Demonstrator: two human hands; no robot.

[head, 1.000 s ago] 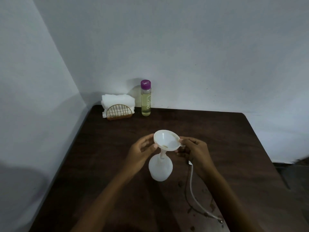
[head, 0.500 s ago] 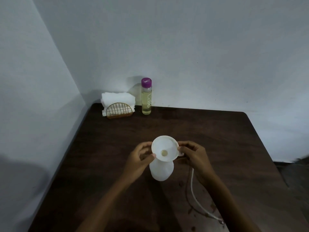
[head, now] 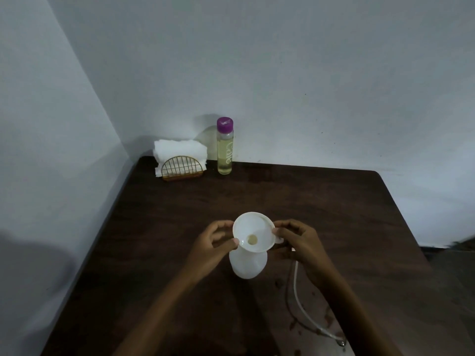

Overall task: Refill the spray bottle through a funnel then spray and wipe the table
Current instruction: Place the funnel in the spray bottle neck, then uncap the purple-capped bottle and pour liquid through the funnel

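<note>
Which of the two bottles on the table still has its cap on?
The tall clear bottle of yellowish liquid by the back wall, purple cap on. The white bottle between the hands is open, with a funnel in it.

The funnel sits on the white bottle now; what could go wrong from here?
1. The funnel looks tilted on the narrow-necked white spray bottle; if the left hand and right hand let go, it may tip.
2. Fetching the purple-capped refill bottle means reaching over it, which could knock it down.
</note>
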